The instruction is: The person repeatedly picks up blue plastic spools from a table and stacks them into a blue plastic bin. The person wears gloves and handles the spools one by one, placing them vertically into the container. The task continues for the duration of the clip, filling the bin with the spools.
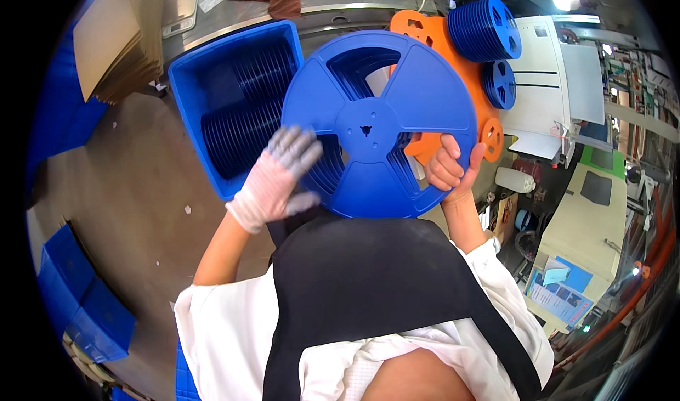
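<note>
A large blue plastic reel (432, 93) with three cut-outs faces me in front of my black apron. Several more blue edges show through its openings, so others seem stacked behind it. My right hand (450, 171), bare, grips the reel's rim at the lower right, its fingers curled through a cut-out. My left hand (273, 178) wears a pale glove with grey fingertips. Its fingers are spread and slightly blurred at the reel's left edge; whether they touch it I cannot tell. Left of the reel stands a blue tub (185, 121) holding rows of dark blue reels (241, 142).
An orange rack (453, 64) behind the reel carries small blue reels (482, 29). Flat cardboard (117, 43) is stacked at the upper left. A metal bench (248, 8) runs along the back. Blue boxes (85, 298) stand at lower left, and a beige machine (584, 224) at right.
</note>
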Action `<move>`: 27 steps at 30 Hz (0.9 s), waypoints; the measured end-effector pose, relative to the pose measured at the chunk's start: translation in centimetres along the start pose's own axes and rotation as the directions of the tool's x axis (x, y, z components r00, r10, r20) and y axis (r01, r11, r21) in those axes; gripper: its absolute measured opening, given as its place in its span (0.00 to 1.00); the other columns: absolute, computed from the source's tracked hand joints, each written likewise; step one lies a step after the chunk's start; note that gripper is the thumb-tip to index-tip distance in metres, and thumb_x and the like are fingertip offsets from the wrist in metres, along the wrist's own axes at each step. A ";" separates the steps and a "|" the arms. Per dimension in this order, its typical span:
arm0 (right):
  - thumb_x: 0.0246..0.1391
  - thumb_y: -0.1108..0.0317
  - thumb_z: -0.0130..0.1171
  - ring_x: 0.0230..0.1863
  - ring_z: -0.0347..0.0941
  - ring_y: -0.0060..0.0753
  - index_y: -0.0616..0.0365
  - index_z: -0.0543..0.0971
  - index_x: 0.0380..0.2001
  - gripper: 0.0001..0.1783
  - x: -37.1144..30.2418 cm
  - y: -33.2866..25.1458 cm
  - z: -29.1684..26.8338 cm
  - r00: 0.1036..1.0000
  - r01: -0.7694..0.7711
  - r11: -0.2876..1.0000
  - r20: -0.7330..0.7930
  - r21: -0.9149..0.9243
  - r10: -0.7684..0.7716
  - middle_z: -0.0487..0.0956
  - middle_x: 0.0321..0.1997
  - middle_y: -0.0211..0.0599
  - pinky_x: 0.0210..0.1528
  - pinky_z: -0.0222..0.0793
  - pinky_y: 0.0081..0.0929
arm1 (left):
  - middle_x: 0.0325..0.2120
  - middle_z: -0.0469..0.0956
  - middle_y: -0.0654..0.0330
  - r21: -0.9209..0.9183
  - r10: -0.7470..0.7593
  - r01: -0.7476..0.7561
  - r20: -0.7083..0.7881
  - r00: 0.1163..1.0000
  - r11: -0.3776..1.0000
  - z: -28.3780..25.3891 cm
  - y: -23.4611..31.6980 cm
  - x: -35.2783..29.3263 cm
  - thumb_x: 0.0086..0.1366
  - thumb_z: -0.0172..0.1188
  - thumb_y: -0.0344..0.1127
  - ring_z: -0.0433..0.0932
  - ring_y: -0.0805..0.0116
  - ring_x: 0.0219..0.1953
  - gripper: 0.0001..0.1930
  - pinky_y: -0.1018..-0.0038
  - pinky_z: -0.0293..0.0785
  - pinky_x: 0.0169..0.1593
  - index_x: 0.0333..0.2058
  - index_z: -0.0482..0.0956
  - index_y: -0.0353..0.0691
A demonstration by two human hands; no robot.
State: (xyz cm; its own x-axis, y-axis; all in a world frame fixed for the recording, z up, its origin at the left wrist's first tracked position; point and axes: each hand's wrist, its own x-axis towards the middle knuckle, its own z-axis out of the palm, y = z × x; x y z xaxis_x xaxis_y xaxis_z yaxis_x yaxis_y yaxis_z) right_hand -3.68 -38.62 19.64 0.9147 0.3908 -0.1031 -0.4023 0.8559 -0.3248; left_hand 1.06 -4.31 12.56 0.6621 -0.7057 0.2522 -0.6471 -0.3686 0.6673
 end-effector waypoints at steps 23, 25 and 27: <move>0.57 0.40 0.59 0.10 0.56 0.13 0.51 0.64 0.27 0.26 -3.7 1.3 0.3 1.000 0.012 0.999 0.014 -0.043 -0.012 0.61 0.11 0.19 0.12 0.50 0.13 | 0.58 0.66 0.40 -0.205 0.081 -0.128 -0.226 0.971 0.970 8.0 7.4 10.1 0.60 0.54 0.39 0.63 0.42 0.63 0.28 0.53 0.54 0.68 0.58 0.68 0.32; 0.56 0.38 0.59 0.12 0.57 0.14 0.51 0.64 0.28 0.28 -3.8 1.2 0.2 1.000 -0.007 0.999 -0.001 -0.045 0.007 0.60 0.12 0.18 0.14 0.51 0.14 | 0.61 0.64 0.40 -0.132 -0.148 0.128 -0.154 0.977 0.983 9.4 3.8 9.1 0.65 0.50 0.42 0.61 0.43 0.65 0.27 0.55 0.52 0.69 0.60 0.66 0.32; 0.57 0.39 0.58 0.12 0.57 0.14 0.51 0.64 0.29 0.27 -3.9 1.0 0.3 0.998 0.054 0.998 -0.024 -0.035 -0.054 0.60 0.13 0.18 0.14 0.51 0.15 | 0.62 0.64 0.42 -0.070 -0.381 0.374 -0.143 0.914 0.925 12.6 -2.7 4.9 0.68 0.48 0.44 0.59 0.45 0.66 0.27 0.55 0.51 0.69 0.61 0.65 0.32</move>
State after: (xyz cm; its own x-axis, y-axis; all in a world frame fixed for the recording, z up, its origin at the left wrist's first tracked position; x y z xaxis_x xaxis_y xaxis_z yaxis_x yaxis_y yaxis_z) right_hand -7.65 -39.19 19.99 0.9359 0.3352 -0.1082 -0.3511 0.8633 -0.3624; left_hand 1.25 -14.37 3.15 0.9052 -0.4180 0.0764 -0.3240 -0.5624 0.7607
